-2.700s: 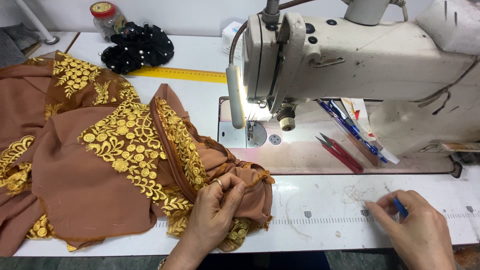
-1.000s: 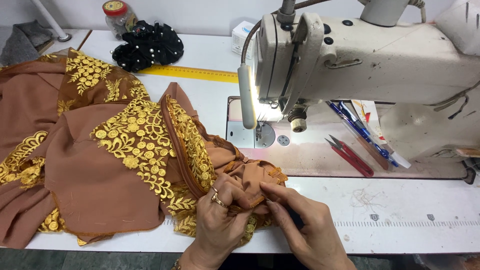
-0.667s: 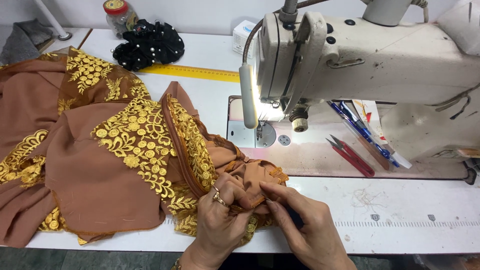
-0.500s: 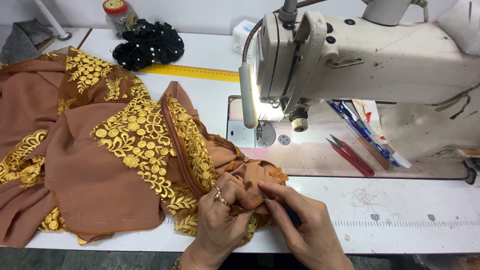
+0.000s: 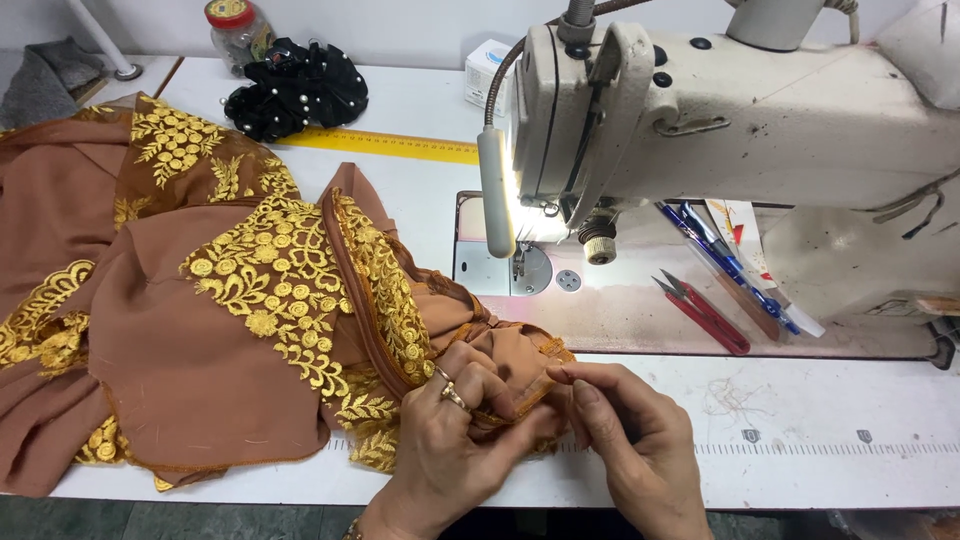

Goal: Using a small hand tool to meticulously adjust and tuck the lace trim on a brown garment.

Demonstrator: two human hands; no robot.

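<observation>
Both hands work at the bench's (image 5: 820,470) front edge. The left hand (image 5: 450,440) is closed, pinching a folded edge of the brown fabric (image 5: 200,350), which spreads over the bench's left side. The right hand (image 5: 635,440) pinches the same edge, fingertips touching the left's. The sewing machine (image 5: 720,130) stands behind, red snips (image 5: 705,315) at its base.

Embroidered garment (image 5: 230,330) spread on table (image 5: 850,470), left of sewing machine (image 5: 720,120). Both hands at table's near edge: left hand (image 5: 450,440) and right hand (image 5: 630,440) side by side on garment's right end. Ruler (image 5: 385,145) behind garment; beaded cloth bundle (image 5: 295,90) and jar (image 5: 235,30) behind ruler. Thread snips (image 5: 700,310) and pens (image 5: 725,265) on machine bed, right of needle.
</observation>
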